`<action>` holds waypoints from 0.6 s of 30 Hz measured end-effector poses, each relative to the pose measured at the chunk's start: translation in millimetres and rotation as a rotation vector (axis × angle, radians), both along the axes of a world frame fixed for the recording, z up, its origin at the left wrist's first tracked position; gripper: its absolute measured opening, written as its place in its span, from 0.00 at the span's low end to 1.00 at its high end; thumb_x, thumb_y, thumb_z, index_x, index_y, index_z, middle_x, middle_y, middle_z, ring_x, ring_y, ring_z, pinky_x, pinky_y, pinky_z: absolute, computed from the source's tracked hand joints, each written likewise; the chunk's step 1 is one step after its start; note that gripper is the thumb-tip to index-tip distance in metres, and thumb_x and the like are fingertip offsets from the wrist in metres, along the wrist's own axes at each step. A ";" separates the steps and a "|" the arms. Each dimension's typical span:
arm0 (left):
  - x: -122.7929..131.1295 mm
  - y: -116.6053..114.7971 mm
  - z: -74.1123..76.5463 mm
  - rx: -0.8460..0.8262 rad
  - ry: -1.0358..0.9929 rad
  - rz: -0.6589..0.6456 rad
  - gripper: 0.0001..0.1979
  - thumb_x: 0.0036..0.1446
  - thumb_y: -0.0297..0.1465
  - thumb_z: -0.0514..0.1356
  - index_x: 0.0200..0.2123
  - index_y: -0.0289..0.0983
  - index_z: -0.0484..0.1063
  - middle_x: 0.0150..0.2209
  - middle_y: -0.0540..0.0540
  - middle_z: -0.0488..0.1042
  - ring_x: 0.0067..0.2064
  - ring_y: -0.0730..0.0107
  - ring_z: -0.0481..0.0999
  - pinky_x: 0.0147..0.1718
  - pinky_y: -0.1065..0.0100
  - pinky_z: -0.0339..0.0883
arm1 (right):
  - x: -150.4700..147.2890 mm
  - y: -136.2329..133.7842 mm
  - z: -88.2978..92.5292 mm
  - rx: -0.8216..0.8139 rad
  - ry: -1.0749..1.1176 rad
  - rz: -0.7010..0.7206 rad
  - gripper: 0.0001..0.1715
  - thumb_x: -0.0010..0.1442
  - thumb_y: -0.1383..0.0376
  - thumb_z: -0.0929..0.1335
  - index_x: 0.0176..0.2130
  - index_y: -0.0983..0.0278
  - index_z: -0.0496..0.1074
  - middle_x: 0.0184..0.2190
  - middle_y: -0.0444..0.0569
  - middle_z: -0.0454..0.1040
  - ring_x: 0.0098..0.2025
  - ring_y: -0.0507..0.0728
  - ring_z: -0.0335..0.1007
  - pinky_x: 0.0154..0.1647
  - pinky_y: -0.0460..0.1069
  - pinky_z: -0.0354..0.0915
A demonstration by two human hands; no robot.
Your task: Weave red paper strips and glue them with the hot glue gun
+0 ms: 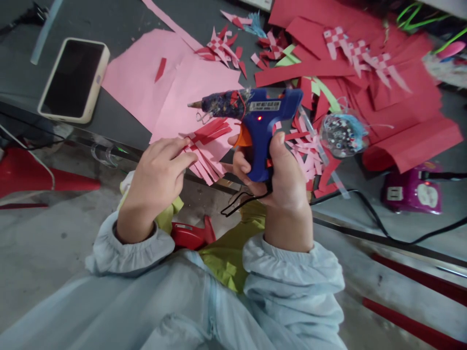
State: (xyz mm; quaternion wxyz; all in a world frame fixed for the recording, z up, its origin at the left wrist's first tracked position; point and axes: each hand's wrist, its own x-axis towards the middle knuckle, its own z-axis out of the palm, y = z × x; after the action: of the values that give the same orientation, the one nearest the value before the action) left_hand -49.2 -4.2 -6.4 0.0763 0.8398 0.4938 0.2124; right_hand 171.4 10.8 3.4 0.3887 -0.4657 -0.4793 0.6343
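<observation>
Blue hot glue gun (263, 127), red light lit, tip pointing left; red-and-pink paper strips (201, 151), fanned out, near the tip

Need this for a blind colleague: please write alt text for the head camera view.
A person's right grip holds a blue hot glue gun, pointing left, while the left grip touches red and pink paper strips. On the dark table lie pink sheets, red paper, woven paper pieces and a phone-like device.

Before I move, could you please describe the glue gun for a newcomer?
On the dark table, find the pink sheets. The glue gun points left over them in the right grip, blue with an orange trigger, unlike the nearby red paper.
</observation>
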 end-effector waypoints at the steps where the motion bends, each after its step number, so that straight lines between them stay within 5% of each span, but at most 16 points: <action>1: -0.2 0.1 -0.3 0.009 0.001 -0.001 0.19 0.59 0.21 0.50 0.46 0.36 0.78 0.55 0.38 0.75 0.57 0.53 0.73 0.57 0.50 0.67 | -1.6 1.2 -0.1 0.015 0.028 -0.020 0.38 0.58 0.32 0.57 0.43 0.58 0.72 0.20 0.41 0.60 0.17 0.49 0.53 0.24 0.51 0.67; 14: -0.6 0.1 -1.9 0.018 0.010 -0.003 0.21 0.61 0.22 0.50 0.53 0.38 0.76 0.54 0.38 0.75 0.56 0.55 0.73 0.56 0.53 0.67 | -13.9 9.5 -0.9 0.038 0.262 0.001 0.30 0.62 0.39 0.60 0.45 0.58 0.72 0.23 0.43 0.60 0.18 0.49 0.51 0.14 0.49 0.45; 18: 3.0 2.0 -2.9 0.021 0.020 0.017 0.20 0.62 0.24 0.50 0.53 0.37 0.76 0.52 0.37 0.76 0.54 0.54 0.74 0.54 0.53 0.67 | -14.1 7.2 1.4 0.028 0.248 0.026 0.30 0.64 0.40 0.58 0.44 0.59 0.71 0.21 0.40 0.56 0.17 0.49 0.47 0.18 0.49 0.58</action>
State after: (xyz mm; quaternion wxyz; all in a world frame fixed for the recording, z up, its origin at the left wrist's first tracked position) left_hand -46.2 -2.2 -9.3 0.0609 0.8384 0.4995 0.2096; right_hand 157.3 18.0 4.8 0.4432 -0.3721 -0.4424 0.6851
